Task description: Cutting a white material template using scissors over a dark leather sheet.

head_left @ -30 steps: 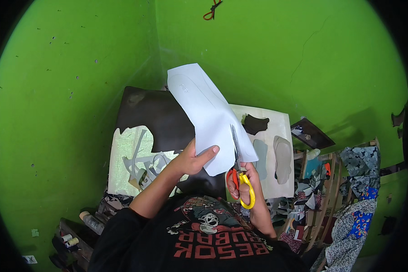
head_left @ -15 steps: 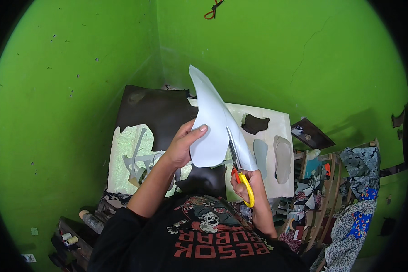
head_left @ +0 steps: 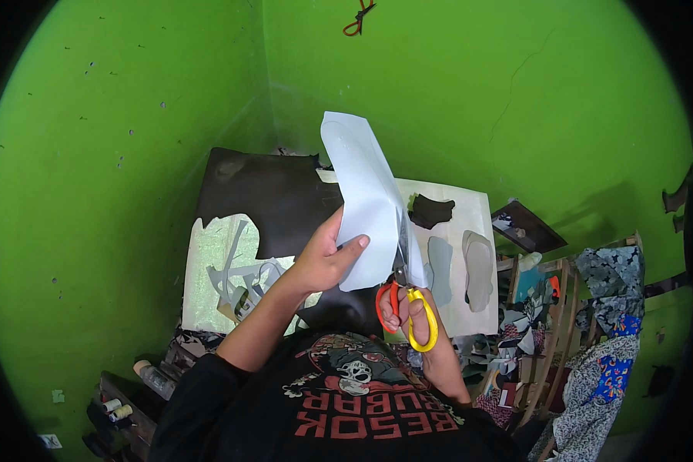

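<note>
A pale white-blue sheet (head_left: 366, 181) is raised above the table, its long end pointing away from me. My left hand (head_left: 327, 258) grips its left edge, thumb on top and fingers hidden beneath. My right hand (head_left: 414, 312) has its fingers through the scissors (head_left: 410, 308), which have one red and one yellow handle. Their handles are spread apart, and the blades reach into a slit near the sheet's right side. A narrow strip of the sheet lies right of the blades.
Under the sheet, a light board (head_left: 481, 308) bears a dark brown sheet (head_left: 262, 189), a dark scrap (head_left: 431, 210), a grey sole-shaped piece (head_left: 478, 269), a grey-green piece (head_left: 440, 266) and pale offcuts (head_left: 235, 266). Wooden slats (head_left: 554, 339) with cloth scraps stand right; thread spools (head_left: 119, 412) lower left.
The scissors have gone from nearly closed to opened, their red and yellow handles spreading apart. The sheet has turned and shifted slightly, and my left hand moved a little right.
</note>
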